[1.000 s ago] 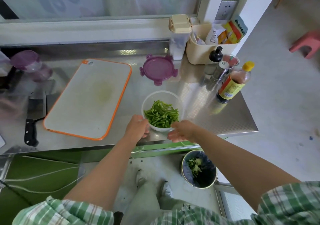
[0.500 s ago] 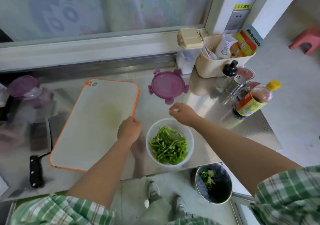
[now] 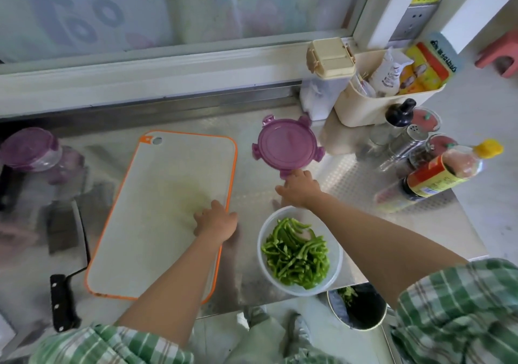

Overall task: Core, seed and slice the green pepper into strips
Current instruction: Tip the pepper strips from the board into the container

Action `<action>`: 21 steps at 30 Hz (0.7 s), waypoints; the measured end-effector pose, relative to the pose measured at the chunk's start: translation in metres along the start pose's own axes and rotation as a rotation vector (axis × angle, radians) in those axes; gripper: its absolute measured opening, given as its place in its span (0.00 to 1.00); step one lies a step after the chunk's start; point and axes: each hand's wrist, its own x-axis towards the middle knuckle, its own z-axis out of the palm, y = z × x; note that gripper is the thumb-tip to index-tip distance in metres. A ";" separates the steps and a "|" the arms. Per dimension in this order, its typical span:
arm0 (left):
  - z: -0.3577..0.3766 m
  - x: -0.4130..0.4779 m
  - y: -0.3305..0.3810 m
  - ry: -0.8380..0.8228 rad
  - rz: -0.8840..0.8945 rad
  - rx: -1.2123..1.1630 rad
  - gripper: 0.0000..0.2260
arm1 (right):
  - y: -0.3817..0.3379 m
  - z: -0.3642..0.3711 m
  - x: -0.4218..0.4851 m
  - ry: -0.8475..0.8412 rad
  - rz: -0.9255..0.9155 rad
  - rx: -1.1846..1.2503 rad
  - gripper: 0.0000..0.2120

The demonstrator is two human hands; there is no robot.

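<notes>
Head cam view, looking down at my counter (image 3: pixel 350 187). The pepper's all in strips (image 3: pixel 294 251) now, piled in the clear bowl (image 3: pixel 335 275) that sits near the front edge of the counter, just right of the board (image 3: pixel 168 195). The board itself only has a faint green smear in the middle.

My left hand (image 3: pixel 215 220) rests on the right edge of the board, fingers loosely curled with nothing in them. My right hand (image 3: pixel 300 188) is reached out past the bowl, fingertips right at the near tab of the purple lid (image 3: pixel 286 144), which lies flat on the counter between the board and the condiment stuff. Honestly I can't tell from this angle whether I've pinched the tab or am only touching it.

The knife (image 3: pixel 63 265) lies on the counter left of the board, handle toward me. On the right there's a sauce bottle (image 3: pixel 443 173) with a yellow cap, and down on the floor a bin (image 3: pixel 364 316) with some green scraps in it, just below the bowl.
</notes>
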 end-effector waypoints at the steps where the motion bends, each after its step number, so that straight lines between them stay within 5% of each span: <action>1: -0.001 0.000 0.000 0.001 -0.004 -0.003 0.18 | -0.001 -0.002 -0.002 0.010 -0.016 -0.007 0.25; 11: 0.000 -0.006 0.001 0.017 -0.023 -0.009 0.17 | -0.008 0.008 -0.004 -0.101 -0.032 0.007 0.29; 15: -0.003 -0.007 0.001 -0.007 -0.042 -0.029 0.18 | -0.014 0.003 -0.010 0.064 -0.143 0.062 0.23; 21: -0.007 -0.012 0.003 -0.023 -0.018 -0.055 0.17 | -0.012 -0.018 -0.026 0.486 -0.359 0.471 0.09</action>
